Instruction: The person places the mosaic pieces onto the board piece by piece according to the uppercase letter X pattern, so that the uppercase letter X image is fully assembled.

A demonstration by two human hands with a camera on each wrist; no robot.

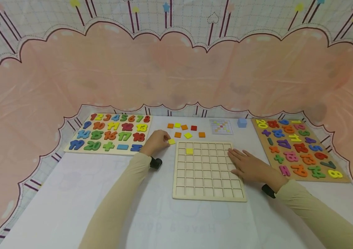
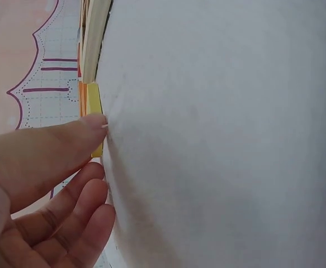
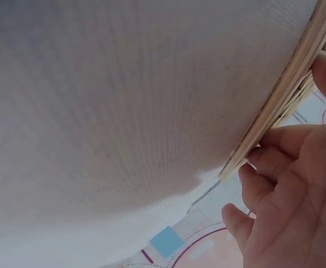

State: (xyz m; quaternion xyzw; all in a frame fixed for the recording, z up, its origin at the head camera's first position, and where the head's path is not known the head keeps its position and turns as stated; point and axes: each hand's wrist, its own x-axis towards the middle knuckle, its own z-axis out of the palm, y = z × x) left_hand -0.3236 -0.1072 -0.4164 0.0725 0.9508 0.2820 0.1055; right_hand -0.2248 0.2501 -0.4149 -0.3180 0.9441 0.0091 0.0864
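Note:
My left hand (image 1: pixel 156 141) pinches a yellow square tile (image 1: pixel 171 141) just off the wooden grid board's top left corner. In the left wrist view, the thumb lies over that yellow tile (image 2: pixel 95 97), while the other fingers curl loosely below. The pale grid board (image 1: pixel 209 200) lies flat, with one yellow tile (image 1: pixel 189 151) in a cell of its top row, near the left. My right hand (image 1: pixel 251 167) rests on the board's right edge with fingers extended. From the right wrist, the fingertips touch the side of the board (image 3: pixel 274 100).
Several loose orange, yellow and red tiles (image 1: pixel 193 128) lie behind the board. A pattern card (image 1: pixel 221 127) and a blue cube (image 1: pixel 242 122) sit at the back. Number puzzle boards flank the grid, one left (image 1: pixel 70 148) and one right (image 1: pixel 265 138).

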